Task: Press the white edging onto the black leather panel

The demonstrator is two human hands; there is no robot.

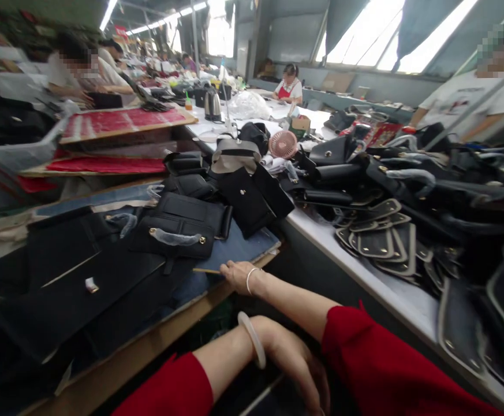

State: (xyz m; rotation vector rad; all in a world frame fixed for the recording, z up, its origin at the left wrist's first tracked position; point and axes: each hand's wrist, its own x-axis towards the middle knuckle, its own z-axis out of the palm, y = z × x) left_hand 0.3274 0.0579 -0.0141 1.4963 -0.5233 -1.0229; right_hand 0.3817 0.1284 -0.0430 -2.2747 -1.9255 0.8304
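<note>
Right hand point(236, 275) at frame centre pinches a thin stick point(206, 270) on the bench edge, left hand point(292, 361) hangs loose and empty below, the black handbag point(178, 225) just above lying untouched.

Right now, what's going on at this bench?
A person in red sleeves sits at a workbench strewn with black handbag parts. The right hand, a thin bangle on its wrist, rests on the edge of a blue board beside a black handbag. The left hand, with a pale bangle, hangs below the bench edge, holding nothing visible. Other workers sit farther back.
</note>
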